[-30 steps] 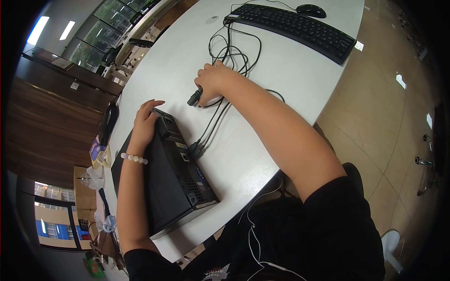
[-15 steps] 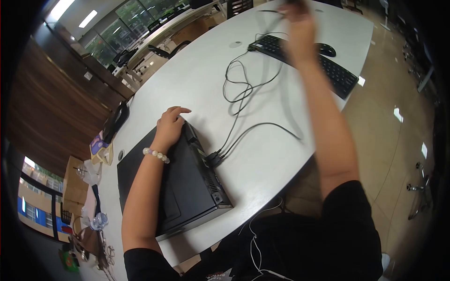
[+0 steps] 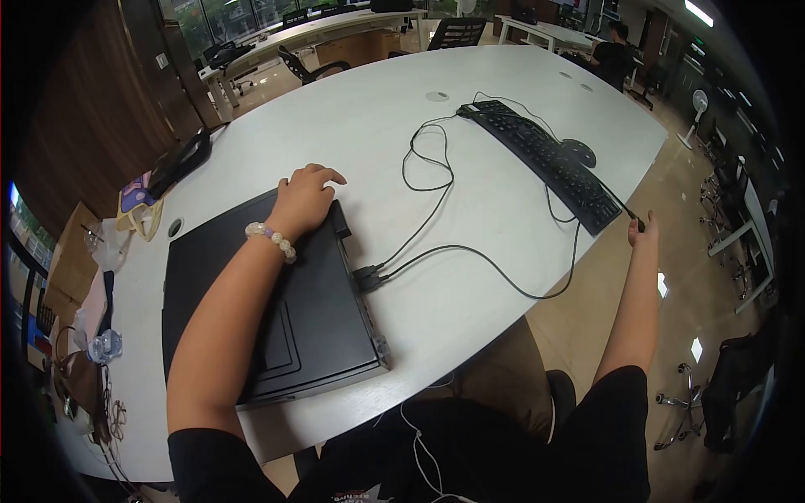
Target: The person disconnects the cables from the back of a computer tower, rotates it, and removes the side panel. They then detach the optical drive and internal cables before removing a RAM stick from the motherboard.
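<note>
My left hand (image 3: pixel 303 199) rests on the far edge of a black desktop computer case (image 3: pixel 323 323), fingers spread and partly curled over it. The case lies flat on the white table. My right hand (image 3: pixel 644 233) is closed on the end of a black cable (image 3: pixel 616 199), just off the table's right edge beside the keyboard (image 3: pixel 537 155). What the cable end looks like is mostly hidden by the fingers. Two black plugs (image 3: pixel 367 278) sit in the case's back side. From them, cables (image 3: pixel 495 267) run over the table towards the keyboard. A black mouse (image 3: pixel 579 152) lies beside the keyboard.
On the left of the white table (image 3: pixel 352 126) are a black bag-like object (image 3: pixel 180 163), a purple and yellow packet (image 3: pixel 138 197), clear plastic and a cardboard box (image 3: pixel 71 268). Office chairs (image 3: pixel 683 407) stand to the right, and a person (image 3: pixel 616 54) sits in the background.
My right hand has come down from above the keyboard to its near right end, drawing the cable along. My left hand stays on the case. The view has turned right.
</note>
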